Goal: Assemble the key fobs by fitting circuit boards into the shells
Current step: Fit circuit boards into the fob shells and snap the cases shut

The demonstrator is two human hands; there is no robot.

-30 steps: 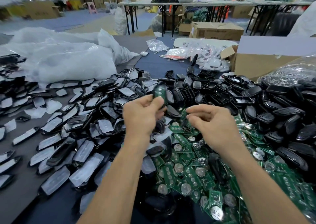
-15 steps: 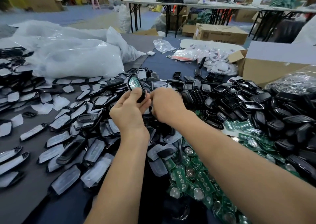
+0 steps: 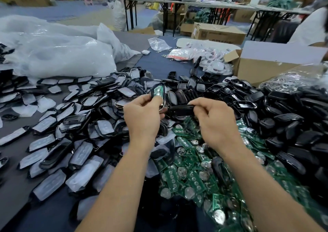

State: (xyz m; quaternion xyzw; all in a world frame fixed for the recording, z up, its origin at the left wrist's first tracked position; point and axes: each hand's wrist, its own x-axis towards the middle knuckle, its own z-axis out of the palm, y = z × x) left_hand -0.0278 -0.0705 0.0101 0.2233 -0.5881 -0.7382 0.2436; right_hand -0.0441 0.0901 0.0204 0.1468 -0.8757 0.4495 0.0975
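The table [image 3: 154, 63] fills my view, with a white bag [image 3: 58, 54] at the upper left and a box [image 3: 262, 68] at the upper right. Heaped shells [image 3: 284, 125] run down the right side, film-backed pieces [image 3: 53, 160] spread across the left, and green boards [image 3: 188, 175] lie at lower centre. At mid-frame my left hand [image 3: 142, 114] pinches a loaded shell [image 3: 158, 90], upright, a green board showing inside it. Just beside it, my right hand [image 3: 214, 118] pinches a black shell [image 3: 181, 109] by its end, lying level between the two hands.
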